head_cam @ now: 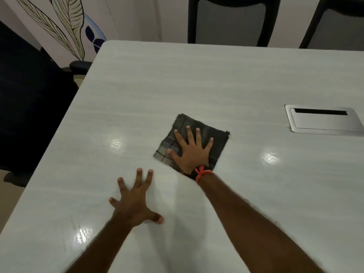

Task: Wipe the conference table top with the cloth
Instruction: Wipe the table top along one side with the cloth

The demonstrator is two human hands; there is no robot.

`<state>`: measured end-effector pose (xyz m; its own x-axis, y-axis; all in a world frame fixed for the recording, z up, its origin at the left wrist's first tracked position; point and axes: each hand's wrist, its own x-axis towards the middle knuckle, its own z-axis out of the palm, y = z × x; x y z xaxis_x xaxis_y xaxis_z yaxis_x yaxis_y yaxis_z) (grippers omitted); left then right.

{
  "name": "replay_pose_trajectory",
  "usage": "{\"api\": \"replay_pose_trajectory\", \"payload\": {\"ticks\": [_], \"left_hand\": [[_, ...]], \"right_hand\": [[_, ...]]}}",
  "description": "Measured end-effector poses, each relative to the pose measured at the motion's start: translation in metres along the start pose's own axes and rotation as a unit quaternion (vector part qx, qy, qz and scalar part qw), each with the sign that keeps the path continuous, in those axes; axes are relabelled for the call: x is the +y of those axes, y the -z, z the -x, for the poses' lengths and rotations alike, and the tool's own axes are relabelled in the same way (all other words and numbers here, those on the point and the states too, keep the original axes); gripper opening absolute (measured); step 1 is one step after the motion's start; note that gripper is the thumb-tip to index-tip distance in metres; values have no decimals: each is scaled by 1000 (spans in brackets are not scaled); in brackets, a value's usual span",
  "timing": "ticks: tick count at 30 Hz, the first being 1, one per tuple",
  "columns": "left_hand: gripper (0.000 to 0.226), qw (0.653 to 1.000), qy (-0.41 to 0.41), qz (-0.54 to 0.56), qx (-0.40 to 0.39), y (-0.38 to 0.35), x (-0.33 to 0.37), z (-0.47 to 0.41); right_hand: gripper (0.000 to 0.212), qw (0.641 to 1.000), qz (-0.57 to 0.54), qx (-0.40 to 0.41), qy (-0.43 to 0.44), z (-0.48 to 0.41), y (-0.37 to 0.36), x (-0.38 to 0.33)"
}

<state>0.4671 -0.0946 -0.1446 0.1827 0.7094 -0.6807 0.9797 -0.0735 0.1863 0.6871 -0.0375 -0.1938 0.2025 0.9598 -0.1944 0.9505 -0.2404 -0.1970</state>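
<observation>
A folded dark grey checked cloth (212, 138) lies flat near the middle of the pale, glossy conference table top (157, 91). My right hand (192, 152) presses flat on the cloth with fingers spread, an orange thread tied at the wrist. My left hand (136, 201) rests on the bare table surface nearer to me and to the left of the cloth, fingers splayed, holding nothing.
A silver cable hatch (323, 120) is set into the table at the right. Two mesh-backed chairs (232, 20) stand at the far edge, and a dark chair (29, 95) at the left edge. The table's rounded corner is at the far left.
</observation>
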Motion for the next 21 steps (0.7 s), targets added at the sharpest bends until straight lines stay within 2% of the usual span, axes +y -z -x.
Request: {"api": "replay_pose_trajectory", "payload": {"ticks": [2, 4, 6, 9, 11, 14, 16, 17, 19, 21], "left_hand": [[151, 1000, -5, 8, -1, 1, 0, 1], [152, 1000, -4, 10, -2, 2, 1, 1], [152, 1000, 0, 13, -1, 2, 2, 0], [152, 1000, 5, 13, -1, 3, 3, 0], [153, 1000, 5, 9, -2, 5, 4, 1], [152, 1000, 4, 11, -1, 6, 5, 1], [152, 1000, 4, 13, 0, 6, 6, 2], [152, 1000, 2, 14, 0, 6, 6, 2], [152, 1000, -1, 15, -1, 6, 6, 2], [153, 1000, -2, 12, -5, 6, 6, 1]], "right_hand": [[78, 997, -19, 32, -67, 3, 6, 51], [78, 981, -23, 60, -181, 8, 18, 117], [82, 960, -36, 45, -274, 14, 34, 168], [85, 940, -43, 51, -334, 10, 32, 166], [84, 951, -49, 70, -298, 11, 21, 121], [79, 995, 12, 40, -85, 33, -5, 68], [78, 999, 15, 3, 34, 42, 4, 80], [77, 999, 10, 6, 48, 41, 10, 100], [76, 998, 8, 44, -40, 36, 21, 154], [80, 977, -17, 63, -203, 33, 36, 214]]}}
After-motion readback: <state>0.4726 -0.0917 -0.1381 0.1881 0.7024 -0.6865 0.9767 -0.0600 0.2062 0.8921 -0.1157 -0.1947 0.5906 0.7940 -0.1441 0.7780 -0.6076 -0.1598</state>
